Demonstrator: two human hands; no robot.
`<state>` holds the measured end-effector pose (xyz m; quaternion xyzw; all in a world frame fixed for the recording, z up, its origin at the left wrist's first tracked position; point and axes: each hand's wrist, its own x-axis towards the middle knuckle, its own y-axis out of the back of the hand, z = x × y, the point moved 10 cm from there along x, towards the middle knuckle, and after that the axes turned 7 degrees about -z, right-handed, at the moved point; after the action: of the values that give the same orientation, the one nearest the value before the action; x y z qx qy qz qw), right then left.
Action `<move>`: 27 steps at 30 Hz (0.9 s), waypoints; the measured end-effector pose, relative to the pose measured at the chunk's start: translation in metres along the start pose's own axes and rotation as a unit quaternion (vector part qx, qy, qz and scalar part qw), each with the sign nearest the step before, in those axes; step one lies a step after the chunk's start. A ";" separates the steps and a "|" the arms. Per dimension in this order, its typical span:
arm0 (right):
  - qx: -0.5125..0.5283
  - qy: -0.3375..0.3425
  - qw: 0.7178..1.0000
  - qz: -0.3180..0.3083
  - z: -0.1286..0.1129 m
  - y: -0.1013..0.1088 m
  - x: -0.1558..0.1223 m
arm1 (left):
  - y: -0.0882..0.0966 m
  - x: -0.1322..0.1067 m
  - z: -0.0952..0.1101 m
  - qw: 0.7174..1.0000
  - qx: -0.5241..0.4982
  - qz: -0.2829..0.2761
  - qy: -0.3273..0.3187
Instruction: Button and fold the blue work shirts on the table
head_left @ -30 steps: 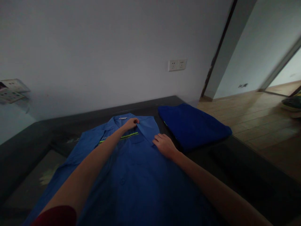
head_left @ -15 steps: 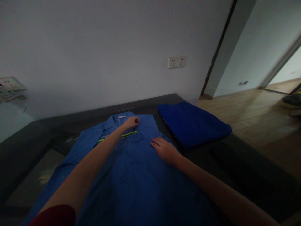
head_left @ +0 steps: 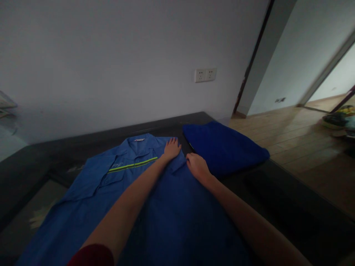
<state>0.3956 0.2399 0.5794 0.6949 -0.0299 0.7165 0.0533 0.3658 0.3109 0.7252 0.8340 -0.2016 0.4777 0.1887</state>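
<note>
A blue work shirt (head_left: 133, 199) lies spread front up, with its collar toward the wall and a yellow-green stripe (head_left: 133, 164) across the chest. My left hand (head_left: 172, 149) rests flat on the shirt's right shoulder, its fingers stretched out. Just to the right and lower, my right hand (head_left: 198, 166) has its fingers curled at the edge of the shirt's right sleeve, closed on the cloth. The fingertips of that hand are partly hidden. A small white label (head_left: 139, 140) shows inside the collar.
A folded darker blue cloth (head_left: 227, 147) lies right of the shirt on the dark table (head_left: 266, 184). A wall with a double socket (head_left: 205, 75) stands behind the table. Wooden floor (head_left: 288, 129) extends to the right, with several items on it at the far edge.
My left hand has moved right from near the collar and opened flat on the shoulder. My right hand has shifted to the sleeve edge and curled its fingers. The view has turned slightly right.
</note>
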 end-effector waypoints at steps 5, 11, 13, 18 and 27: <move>-0.032 -0.042 0.999 -0.007 0.012 -0.003 0.000 | -0.009 0.003 -0.002 1.000 0.006 0.001 0.027; -0.109 0.006 0.994 -0.008 -0.001 -0.008 -0.005 | -0.006 0.005 0.001 1.000 0.006 -0.008 0.006; -0.128 0.021 0.992 -0.004 -0.006 -0.008 -0.007 | -0.005 0.003 0.002 1.000 0.006 -0.005 -0.003; -0.123 0.024 0.992 -0.010 -0.007 0.001 -0.016 | 0.005 -0.007 0.002 1.000 0.005 0.021 -0.014; -0.051 0.130 0.990 0.029 -0.052 -0.010 0.010 | 0.002 -0.010 0.001 0.997 0.019 -0.021 -0.071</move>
<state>0.3448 0.2565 0.5876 0.5908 -0.0797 0.7997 0.0714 0.3610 0.3100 0.7165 0.8734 -0.1883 0.4166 0.1680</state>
